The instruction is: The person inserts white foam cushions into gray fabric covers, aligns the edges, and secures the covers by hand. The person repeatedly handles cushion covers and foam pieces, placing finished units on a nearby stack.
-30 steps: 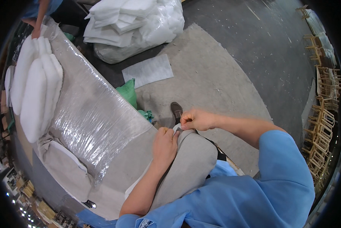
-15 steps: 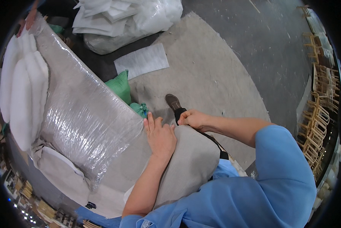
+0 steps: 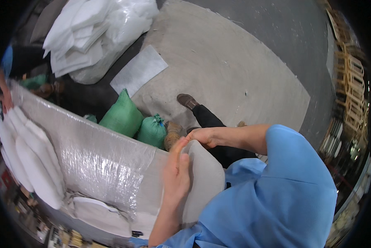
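Observation:
A light-grey fabric-covered cushion (image 3: 208,167) lies on its side against my body, at the near end of a film-covered table. My right hand (image 3: 204,137) is closed at the cushion's far corner, its fingertips partly hidden behind the edge. My left hand (image 3: 177,173), slightly blurred, is raised along the cushion's left side. Its fingers are stretched out towards the right hand and hold nothing. Clear plastic film (image 3: 98,165) covers the table's grey surface to the left of the cushion.
White padding pieces (image 3: 32,161) and a crumpled grey cover (image 3: 98,215) lie on the table. Another person's hand (image 3: 6,101) touches the padding. Green sacks (image 3: 123,115) stand beyond the table edge. A white sheet (image 3: 139,70) and bagged white padding (image 3: 90,37) lie farther off; wooden chair frames (image 3: 350,82) line the right.
My view has turned and shifted. My left hand has gone from lying flat to being raised on edge beside the cushion. The other person's hand has come into view at the left.

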A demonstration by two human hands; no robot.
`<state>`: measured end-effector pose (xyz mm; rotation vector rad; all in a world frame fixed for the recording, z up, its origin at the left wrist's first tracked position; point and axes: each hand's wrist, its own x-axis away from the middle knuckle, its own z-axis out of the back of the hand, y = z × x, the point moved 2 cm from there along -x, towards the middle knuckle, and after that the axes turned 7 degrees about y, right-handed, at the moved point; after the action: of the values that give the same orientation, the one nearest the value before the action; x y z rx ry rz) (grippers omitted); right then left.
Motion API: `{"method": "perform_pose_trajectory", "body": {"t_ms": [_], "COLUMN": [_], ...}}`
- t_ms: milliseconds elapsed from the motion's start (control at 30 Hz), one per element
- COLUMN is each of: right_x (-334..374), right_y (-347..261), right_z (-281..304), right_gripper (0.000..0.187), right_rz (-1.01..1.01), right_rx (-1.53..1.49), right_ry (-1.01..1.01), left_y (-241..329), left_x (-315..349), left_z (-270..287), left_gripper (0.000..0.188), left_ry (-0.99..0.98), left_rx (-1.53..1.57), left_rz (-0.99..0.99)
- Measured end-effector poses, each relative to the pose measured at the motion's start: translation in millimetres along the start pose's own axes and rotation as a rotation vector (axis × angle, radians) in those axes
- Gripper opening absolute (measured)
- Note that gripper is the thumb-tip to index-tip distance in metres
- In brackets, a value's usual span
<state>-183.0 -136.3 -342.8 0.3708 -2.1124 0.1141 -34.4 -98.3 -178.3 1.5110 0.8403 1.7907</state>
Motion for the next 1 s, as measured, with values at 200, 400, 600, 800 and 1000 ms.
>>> {"method": "perform_pose_trajectory", "body": {"t_ms": [200, 400, 600, 800, 1000], "right_x": [-14.6, -5.7, 42.1, 29.0, 8.5], "right_y": [18.6, 20.3, 10.1, 8.4, 5.8], "right_z": [2.2, -2.8, -6.8, -25.1, -32.8], "right_gripper": [0.015, 0.022, 0.037, 0.065, 0.062], "right_rz": [0.192, 0.304, 0.856, 0.877, 0.676], "right_rx": [-0.088, -0.066, -0.381, -0.096, -0.208], "right_ry": [-0.003, 0.102, 0.088, -0.058, -0.215], "left_y": [-18.1, -41.8, -79.0, -83.1, -89.4], "left_x": [16.1, 18.9, 31.3, 33.6, 28.9], "left_z": [-9.0, -7.5, -3.7, -10.1, -2.2], "left_gripper": [0.047, 0.045, 0.039, 0.028, 0.024], "left_ry": [-0.047, -0.022, 0.168, 0.379, 0.392], "left_rx": [-0.029, -0.067, 0.085, 0.186, 0.309], "left_rz": [-0.08, -0.134, -0.115, -0.052, 0.022]}}
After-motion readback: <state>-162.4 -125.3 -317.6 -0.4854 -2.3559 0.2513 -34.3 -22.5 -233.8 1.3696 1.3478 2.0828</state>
